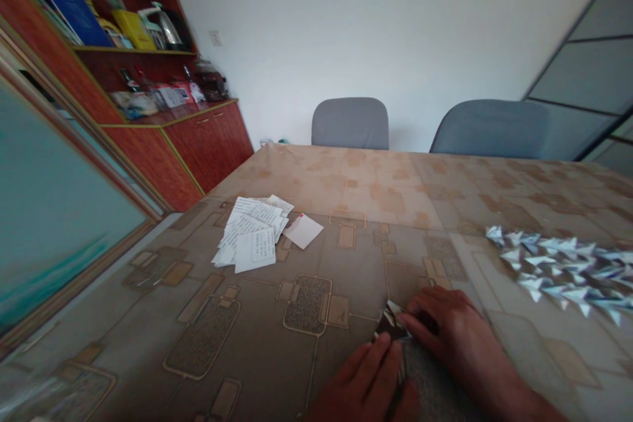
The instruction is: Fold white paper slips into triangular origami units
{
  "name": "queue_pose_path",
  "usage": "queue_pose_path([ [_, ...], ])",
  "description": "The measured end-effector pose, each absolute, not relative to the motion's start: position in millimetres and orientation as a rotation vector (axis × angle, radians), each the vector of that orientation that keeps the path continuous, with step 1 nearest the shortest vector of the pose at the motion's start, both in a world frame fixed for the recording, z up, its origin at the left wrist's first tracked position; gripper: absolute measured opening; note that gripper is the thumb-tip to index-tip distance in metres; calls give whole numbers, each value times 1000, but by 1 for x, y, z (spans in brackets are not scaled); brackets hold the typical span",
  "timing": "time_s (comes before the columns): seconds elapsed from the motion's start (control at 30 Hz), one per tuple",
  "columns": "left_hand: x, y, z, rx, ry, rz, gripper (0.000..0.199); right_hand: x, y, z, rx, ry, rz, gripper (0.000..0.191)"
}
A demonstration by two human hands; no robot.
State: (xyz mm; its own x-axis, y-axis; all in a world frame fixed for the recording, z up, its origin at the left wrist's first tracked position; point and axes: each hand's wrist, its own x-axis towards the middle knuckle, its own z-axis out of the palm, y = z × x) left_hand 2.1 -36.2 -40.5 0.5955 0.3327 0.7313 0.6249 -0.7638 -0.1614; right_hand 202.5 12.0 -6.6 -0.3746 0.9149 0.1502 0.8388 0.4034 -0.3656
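A small folded piece of paper (390,320), dark with a white edge, lies on the table near its front edge. My left hand (368,379) presses its fingertips on the paper's near side; the palm runs out of the bottom of the view. From the right, my right hand (448,320) pinches the paper's right edge between thumb and curled fingers. Much of the paper is hidden under the fingers. To the left rests a pile of printed paper slips (254,221), with one blank-looking slip (304,231) beside it. Rows of folded paper pieces (564,267) stand at the right.
The table (316,171) has a patterned brown cover. Two grey chairs, one nearer the middle (350,122) and another at right (489,126), stand behind its far edge. A red-brown cabinet (198,138) with a kettle (169,31) and bottles is at left.
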Motion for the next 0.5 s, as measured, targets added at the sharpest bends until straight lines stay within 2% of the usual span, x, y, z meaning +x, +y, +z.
queue_pose_path([
  [0.13, 1, -33, -42, -2439, -738, -898, 17, 205, 13, -8, -1530, -2318, 340, 27],
  [0.33, 6, -33, -50, -2370, -740, -985, 13, 210, 9, -12, -1491, -2295, 306, 36],
  [0.5, 5, -37, -54, -2400, -736, -841, 18, 208, 7, -10, -1508, -2301, 274, 35],
])
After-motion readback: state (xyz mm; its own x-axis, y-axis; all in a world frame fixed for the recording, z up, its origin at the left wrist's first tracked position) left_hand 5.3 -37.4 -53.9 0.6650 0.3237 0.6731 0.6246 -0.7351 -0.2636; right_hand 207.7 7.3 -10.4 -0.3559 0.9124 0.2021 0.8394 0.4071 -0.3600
